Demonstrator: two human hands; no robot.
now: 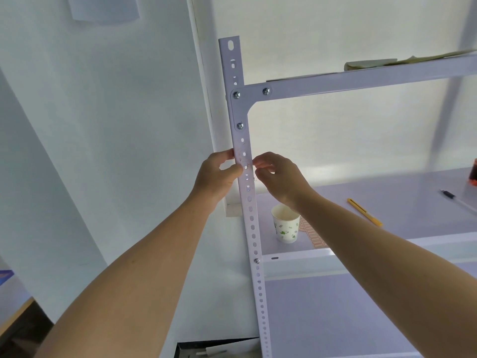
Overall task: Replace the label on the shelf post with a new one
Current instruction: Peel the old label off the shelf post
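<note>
The white perforated shelf post (251, 228) runs upright through the middle of the head view. My left hand (218, 174) grips the post from its left side, thumb on the front face and fingertips curled on the edge above. My right hand (277, 177) is at the post's right edge at the same height. Its thumb and forefinger pinch a small, pale label (248, 165) that lies on the post between my hands. The label is faint and hard to make out. A sheet of orange labels (311, 235) lies on the shelf, partly under my right forearm.
A printed paper cup (286, 224) stands on the shelf board (387, 192) just right of the post. A yellow utility knife (364, 211), a pen (450, 195) and a dark bottle (473, 174) lie farther right. A folded cloth (369, 64) sits on the upper shelf. A white wall is at left.
</note>
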